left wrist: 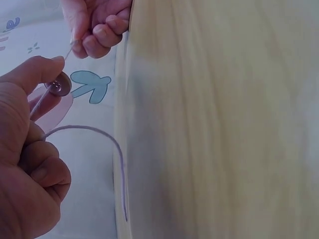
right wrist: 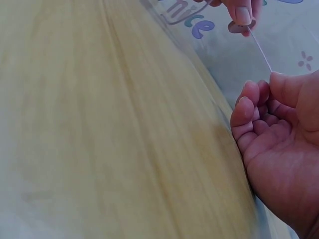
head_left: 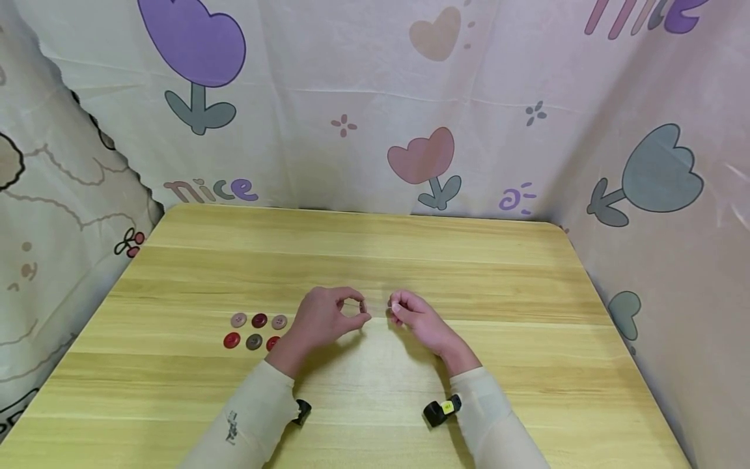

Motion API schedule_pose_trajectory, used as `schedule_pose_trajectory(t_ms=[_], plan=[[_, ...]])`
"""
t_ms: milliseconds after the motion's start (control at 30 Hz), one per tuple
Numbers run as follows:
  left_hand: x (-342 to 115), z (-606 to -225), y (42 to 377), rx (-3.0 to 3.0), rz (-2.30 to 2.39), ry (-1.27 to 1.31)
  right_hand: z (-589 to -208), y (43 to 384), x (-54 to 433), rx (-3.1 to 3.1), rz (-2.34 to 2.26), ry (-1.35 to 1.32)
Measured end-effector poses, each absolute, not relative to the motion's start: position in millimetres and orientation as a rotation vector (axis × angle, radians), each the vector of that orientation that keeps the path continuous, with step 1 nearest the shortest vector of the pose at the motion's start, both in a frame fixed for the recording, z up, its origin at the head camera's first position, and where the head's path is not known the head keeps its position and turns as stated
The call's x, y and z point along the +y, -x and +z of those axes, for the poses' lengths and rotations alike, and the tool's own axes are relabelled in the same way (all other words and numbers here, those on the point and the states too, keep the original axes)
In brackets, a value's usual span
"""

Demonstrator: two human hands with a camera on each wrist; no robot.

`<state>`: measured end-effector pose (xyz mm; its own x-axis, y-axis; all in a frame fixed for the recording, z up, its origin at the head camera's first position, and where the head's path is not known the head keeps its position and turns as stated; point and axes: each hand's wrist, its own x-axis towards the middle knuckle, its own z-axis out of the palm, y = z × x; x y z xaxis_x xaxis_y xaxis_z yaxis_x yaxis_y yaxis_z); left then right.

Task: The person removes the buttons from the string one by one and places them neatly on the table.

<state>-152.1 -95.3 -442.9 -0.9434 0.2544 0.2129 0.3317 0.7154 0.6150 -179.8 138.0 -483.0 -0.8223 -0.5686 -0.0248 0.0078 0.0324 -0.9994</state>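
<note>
Over the middle of the table, my left hand (head_left: 322, 319) pinches a brownish button (left wrist: 62, 85) by its edge between thumb and forefinger. A thin pale cord (left wrist: 123, 164) runs through the button. Its loose tail curves out from the curled lower fingers of the left hand in the left wrist view. My right hand (head_left: 423, 322) pinches the cord's other end (right wrist: 260, 49) between thumb and forefinger, a short way to the right. Between the button and the right fingertips, the cord runs straight. The very tip of the cord is hidden in the right fingers.
Left of the left hand lie several buttons in two rows: pink (head_left: 238, 320), dark red (head_left: 259, 320), red (head_left: 231, 340) and grey (head_left: 254, 341) among them. The left forearm comes close to the nearest red button (head_left: 272, 342). Patterned cloth (head_left: 363, 163) hangs behind the wooden table (head_left: 375, 247).
</note>
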Motion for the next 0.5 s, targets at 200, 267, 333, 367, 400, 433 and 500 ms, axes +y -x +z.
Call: schedule_pose_trajectory(t_ms=[200, 267, 333, 367, 400, 433, 500], plan=[[-103.5, -441.3, 152.3, -2.830, -1.107, 0.440, -483.4, 179.9, 137.4, 1.914, -1.839, 0.554], [-106.1, -441.1, 152.8, -2.837, -1.116, 0.419, -483.5, 180.2, 137.2, 1.914, -1.843, 0.554], [-108.7, -440.6, 153.1, -2.844, -1.122, 0.396, -483.5, 180.3, 137.1, 1.907, -1.846, 0.558], [-110.0, -440.4, 153.3, -2.847, -1.122, 0.389, -483.5, 180.3, 137.1, 1.904, -1.849, 0.558], [-111.4, -440.1, 153.4, -2.847, -1.125, 0.385, -483.6, 180.4, 137.1, 1.904, -1.848, 0.558], [-112.6, -439.7, 153.4, -2.849, -1.130, 0.379, -483.8, 180.5, 137.2, 1.905, -1.848, 0.558], [-115.1, -438.6, 153.2, -2.853, -1.142, 0.373, -483.6, 180.3, 137.2, 1.906, -1.848, 0.554]])
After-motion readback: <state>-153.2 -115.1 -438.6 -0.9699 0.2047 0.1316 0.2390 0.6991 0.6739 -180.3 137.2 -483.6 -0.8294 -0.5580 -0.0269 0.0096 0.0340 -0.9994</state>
